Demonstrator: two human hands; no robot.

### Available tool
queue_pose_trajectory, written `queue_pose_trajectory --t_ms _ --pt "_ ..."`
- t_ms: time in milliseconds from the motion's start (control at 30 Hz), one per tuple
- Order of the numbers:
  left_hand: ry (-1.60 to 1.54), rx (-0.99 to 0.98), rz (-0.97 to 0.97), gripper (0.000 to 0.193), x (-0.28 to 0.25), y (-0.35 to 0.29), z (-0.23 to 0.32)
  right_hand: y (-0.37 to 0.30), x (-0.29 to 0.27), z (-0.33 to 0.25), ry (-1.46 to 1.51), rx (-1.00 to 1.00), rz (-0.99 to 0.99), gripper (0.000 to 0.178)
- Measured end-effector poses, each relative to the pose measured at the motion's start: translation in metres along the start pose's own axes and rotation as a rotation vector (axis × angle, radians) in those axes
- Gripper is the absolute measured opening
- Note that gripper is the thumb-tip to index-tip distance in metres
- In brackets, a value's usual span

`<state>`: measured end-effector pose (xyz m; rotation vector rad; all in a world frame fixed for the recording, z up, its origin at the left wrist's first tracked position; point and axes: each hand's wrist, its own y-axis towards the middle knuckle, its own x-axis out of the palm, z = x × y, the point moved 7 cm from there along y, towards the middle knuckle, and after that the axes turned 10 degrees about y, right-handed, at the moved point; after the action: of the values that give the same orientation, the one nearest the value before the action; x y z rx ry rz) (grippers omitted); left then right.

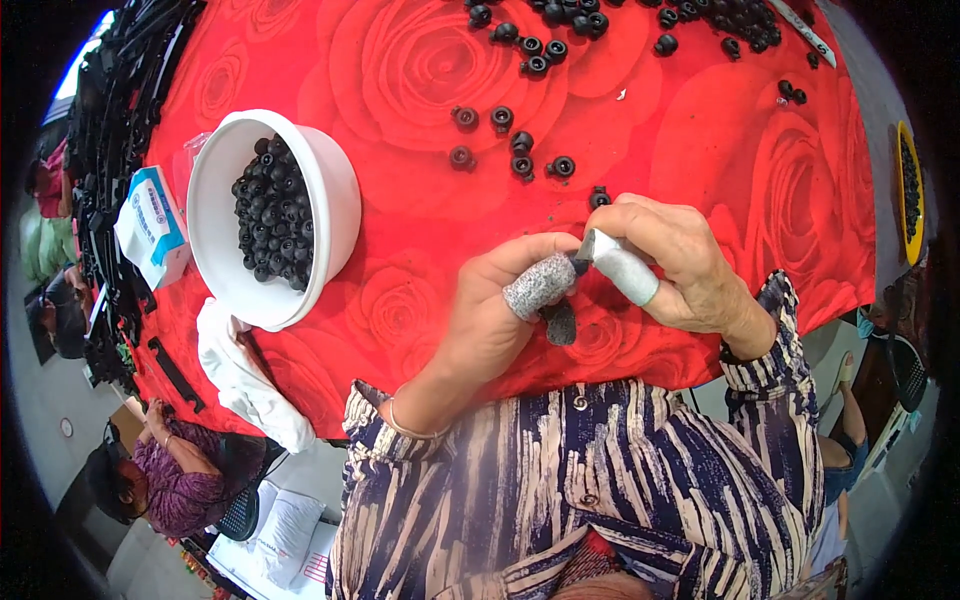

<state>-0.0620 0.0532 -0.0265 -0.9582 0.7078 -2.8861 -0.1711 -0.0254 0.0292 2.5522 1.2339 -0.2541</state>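
My left hand (480,315), its thumb wrapped in grey speckled cloth, is closed on a small black part (580,266), mostly covered by the fingers. My right hand (690,262), with a white covering on the thumb, pinches a small metal blade (589,246) against that part. Dark grey material shows on a left fingertip below. Just beyond my hands lies a loose black round part (599,197) with a hollow end. Several like it (501,118) are scattered farther off. On the left, a white bowl (343,190) holds a heap of such black parts (272,215).
A red rose-patterned cloth (420,200) covers the table. Left of the bowl stand a blue-and-white tissue pack (152,225) and a pile of long black strips (115,140). A white cloth (250,380) hangs over the near edge. A person in purple (185,480) sits at lower left.
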Motion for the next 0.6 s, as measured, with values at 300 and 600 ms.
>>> queue_pose_trajectory --t_ms 300,600 --pt "-0.098 -0.040 -0.038 0.024 0.000 -0.001 -0.003 0.001 0.001 0.002 0.018 -0.005 -0.039 0.022" --pt "-0.256 -0.087 -0.026 0.022 -0.004 0.005 -0.002 -0.005 0.015 -0.010 0.104 -0.169 -0.191 0.024"
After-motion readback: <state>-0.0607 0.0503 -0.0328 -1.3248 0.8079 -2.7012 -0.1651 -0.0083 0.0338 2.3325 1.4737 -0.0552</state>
